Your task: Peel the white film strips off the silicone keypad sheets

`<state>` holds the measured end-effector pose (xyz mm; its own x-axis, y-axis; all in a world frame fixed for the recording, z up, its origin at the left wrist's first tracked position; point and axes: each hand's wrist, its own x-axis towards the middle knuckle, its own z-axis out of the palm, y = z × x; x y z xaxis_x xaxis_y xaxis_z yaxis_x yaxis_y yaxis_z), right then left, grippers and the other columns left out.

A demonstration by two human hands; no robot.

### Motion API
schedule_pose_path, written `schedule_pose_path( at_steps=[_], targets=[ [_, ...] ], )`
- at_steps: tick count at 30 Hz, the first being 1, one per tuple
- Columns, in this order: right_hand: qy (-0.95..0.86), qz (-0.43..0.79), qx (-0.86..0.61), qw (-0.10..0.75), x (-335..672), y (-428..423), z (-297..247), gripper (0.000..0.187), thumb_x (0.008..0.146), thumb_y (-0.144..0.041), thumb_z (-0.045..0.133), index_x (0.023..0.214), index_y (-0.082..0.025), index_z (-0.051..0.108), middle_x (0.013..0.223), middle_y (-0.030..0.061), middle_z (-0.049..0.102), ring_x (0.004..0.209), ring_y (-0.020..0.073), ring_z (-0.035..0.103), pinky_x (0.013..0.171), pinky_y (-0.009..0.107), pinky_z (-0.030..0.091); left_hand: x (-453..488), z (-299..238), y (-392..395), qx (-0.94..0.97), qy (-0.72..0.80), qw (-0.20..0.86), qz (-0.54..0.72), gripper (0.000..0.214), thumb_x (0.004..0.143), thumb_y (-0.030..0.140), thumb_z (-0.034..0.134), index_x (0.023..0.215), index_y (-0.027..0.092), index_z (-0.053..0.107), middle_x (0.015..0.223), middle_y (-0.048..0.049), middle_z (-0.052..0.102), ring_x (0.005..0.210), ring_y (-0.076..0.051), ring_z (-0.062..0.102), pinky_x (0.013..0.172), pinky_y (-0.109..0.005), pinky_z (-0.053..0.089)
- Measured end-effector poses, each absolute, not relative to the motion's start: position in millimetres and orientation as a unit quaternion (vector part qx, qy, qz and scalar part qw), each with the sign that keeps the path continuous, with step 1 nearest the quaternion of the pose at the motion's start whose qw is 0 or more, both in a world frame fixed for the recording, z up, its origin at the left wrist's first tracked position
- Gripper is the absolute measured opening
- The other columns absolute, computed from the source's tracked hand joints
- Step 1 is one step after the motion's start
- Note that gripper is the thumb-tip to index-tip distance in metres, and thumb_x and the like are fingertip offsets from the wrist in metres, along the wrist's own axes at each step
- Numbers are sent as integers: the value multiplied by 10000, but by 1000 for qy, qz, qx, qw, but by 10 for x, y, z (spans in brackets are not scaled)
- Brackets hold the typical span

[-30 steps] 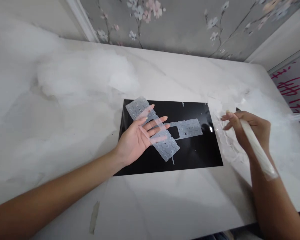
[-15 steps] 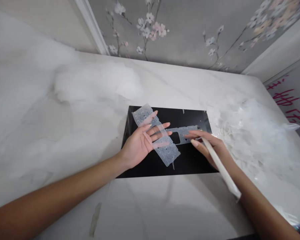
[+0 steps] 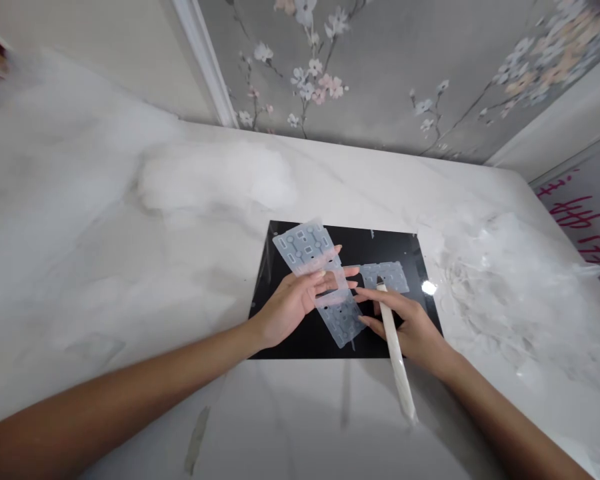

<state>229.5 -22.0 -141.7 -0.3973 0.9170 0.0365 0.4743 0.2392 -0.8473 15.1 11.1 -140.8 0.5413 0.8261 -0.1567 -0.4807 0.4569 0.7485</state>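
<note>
My left hand (image 3: 300, 300), palm up over the black mat (image 3: 280, 313), holds a long translucent silicone keypad sheet (image 3: 307, 252) that lies across its fingers, with its far end raised. My right hand (image 3: 405, 323) grips a white pen-like tool (image 3: 396, 357), and its fingertips touch the sheet's lower end (image 3: 344, 321) at the mat's middle. A second, smaller translucent keypad piece (image 3: 387, 275) lies flat on the mat just beyond my right hand.
A heap of clear plastic scraps (image 3: 500, 287) covers the white marble table (image 3: 305, 413) right of the mat. Crumpled white film (image 3: 210, 177) lies at the back left. A floral wall stands behind. A tape scrap (image 3: 199, 437) sticks near the front edge.
My right hand came from the scrap heap leftwards onto the mat and now touches the sheet. My left hand has lifted the sheet's far end. The camera shifted left and down.
</note>
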Motion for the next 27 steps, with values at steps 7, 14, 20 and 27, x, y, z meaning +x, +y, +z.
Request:
schedule_pose_path(
  at_steps=[7,14,20,27],
  targets=[
    [-720,414,-471,299,2256,-227,-1432,410,823,-234,596,1225,-300,558,925,37,648,818,168,592,775,345,516,161,-1435,96,348,247,811,399,365,929,283,447,1289,285,511,1194,-70,630,1123,-236,567,986,-472,376],
    [-550,534,-487,418,2226,-199,-1345,287,783,-232,658,1064,-289,658,773,-8,605,699,114,586,637,260,521,182,-1312,52,231,213,854,416,401,921,430,449,1320,431,412,1372,12,489,1242,-229,475,977,-446,416],
    [-485,554,-495,462,2163,-185,-1257,249,743,-263,701,991,-280,682,791,-4,648,713,131,618,641,281,553,265,-1331,-101,290,239,875,306,505,763,358,700,1243,338,544,1402,13,448,1282,-203,418,987,-273,420],
    [-512,479,-540,465,2270,-179,-1200,429,944,-478,313,1275,-289,510,865,26,617,822,146,591,782,335,517,366,-1328,-57,357,449,723,386,834,797,241,665,1411,480,153,889,59,604,840,-94,587,822,-236,490]
  ],
)
